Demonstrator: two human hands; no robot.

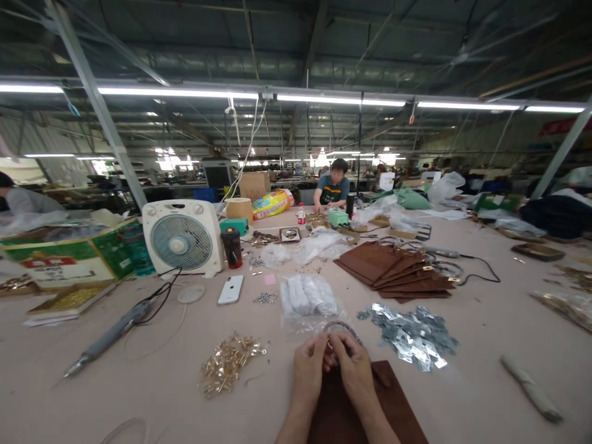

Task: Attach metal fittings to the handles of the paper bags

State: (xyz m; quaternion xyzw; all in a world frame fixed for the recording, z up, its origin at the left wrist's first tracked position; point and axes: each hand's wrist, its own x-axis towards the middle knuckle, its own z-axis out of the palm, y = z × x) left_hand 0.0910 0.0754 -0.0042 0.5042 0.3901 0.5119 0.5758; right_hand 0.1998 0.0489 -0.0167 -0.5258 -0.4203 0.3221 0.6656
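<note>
Head view: toward the near edge of the table (481, 394), right of the middle, a brown leather-like piece (398, 401) is laid, partly covered by the forearms. Over its far end the left hand (309, 364) and the right hand (354, 364) are held side by side. The fingers of both are curled, the tips nearly meeting, and the end of a looped dark strap (345, 325) is pinched between them; whether a small fitting is gripped as well cannot be told. Toward the table's left edge from the hands, gold-coloured fittings (226, 364) are heaped; toward the right edge, flat silver plates (411, 336) are piled. Just beyond the hands, a clear plastic bag (308, 296) is set down, and toward the far right corner similar brown pieces (393, 271) are fanned out. Near the left edge, a grey handheld tool (108, 333) is placed.
</note>
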